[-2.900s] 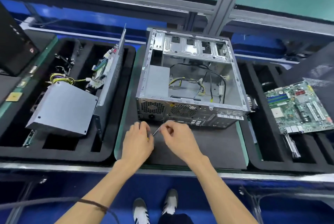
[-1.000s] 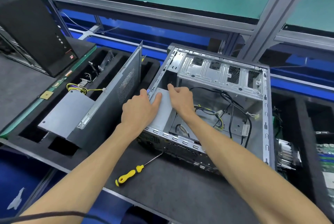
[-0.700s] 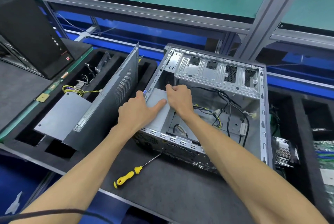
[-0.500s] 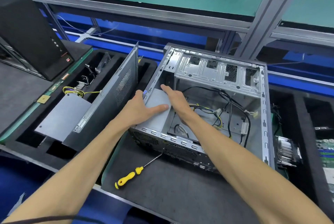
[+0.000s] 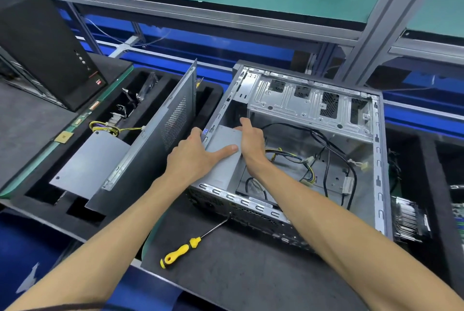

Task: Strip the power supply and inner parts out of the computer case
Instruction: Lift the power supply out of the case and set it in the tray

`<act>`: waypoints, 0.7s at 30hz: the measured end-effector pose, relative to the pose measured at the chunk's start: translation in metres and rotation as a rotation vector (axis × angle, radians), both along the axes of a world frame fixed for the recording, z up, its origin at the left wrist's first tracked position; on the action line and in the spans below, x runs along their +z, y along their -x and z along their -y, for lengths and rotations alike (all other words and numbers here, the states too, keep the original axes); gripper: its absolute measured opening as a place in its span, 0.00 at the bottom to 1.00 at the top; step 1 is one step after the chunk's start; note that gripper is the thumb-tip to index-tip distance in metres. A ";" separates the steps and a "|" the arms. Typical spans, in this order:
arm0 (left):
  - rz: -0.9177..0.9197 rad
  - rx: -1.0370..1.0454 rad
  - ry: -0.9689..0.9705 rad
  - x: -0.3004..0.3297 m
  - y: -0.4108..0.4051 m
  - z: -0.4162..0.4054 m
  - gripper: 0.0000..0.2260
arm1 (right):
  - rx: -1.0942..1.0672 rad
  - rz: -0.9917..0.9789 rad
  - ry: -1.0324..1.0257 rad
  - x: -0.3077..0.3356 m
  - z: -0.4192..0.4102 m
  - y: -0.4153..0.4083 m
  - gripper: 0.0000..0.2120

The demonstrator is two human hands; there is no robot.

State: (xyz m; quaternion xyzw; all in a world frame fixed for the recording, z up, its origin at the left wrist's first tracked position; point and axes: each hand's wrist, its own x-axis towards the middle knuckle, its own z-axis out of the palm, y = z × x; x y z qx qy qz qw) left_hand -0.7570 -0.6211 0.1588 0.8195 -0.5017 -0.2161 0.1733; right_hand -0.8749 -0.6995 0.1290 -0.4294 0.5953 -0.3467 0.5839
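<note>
Computer case (image 5: 376, 160) lay open side up on the dark foam mat (image 5: 238, 273), its rear panel toward the person, cables loose across the floor of it. Power supply (image 5: 222, 157), a plain grey box, sat in the near-left corner of the case, against the left wall and rear panel. Left hand (image 5: 193, 157) gripped over the case's left rim, thumb laid flat across the supply's top, fingers down the outside of the wall. Right hand (image 5: 251, 142) curled round the supply's far inner edge, fingertips hooked over its back corner. About three seconds earlier both hands had worked the yellow-handled screwdriver (image 5: 180, 250) at the rear panel; the tool now lay on the mat with its tip near the panel, both hands off it. Over the last second the right hand flattened briefly, then closed on the box again, and the box seemed hardly shifted. Judged: the rear screws were likely out and the step in hand was freeing the supply. Its yellow-and-black wire bundle (image 5: 293, 157) trailed into the case and could snag on lifting.
</note>
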 end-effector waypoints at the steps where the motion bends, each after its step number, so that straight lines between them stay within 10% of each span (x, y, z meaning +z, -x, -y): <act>1: 0.002 -0.010 0.016 0.001 0.001 -0.002 0.35 | 0.019 -0.004 0.005 0.001 0.000 0.002 0.20; 7: 0.277 -0.513 0.551 0.010 0.020 -0.002 0.28 | 0.022 0.233 -0.127 -0.001 0.014 0.030 0.32; 16: 0.346 -0.592 0.292 -0.003 0.041 0.034 0.15 | 0.411 -0.521 0.003 0.002 0.023 0.050 0.15; 21: 0.295 -0.555 0.346 -0.007 0.041 0.031 0.12 | 0.709 -0.434 -0.330 0.006 0.018 0.050 0.13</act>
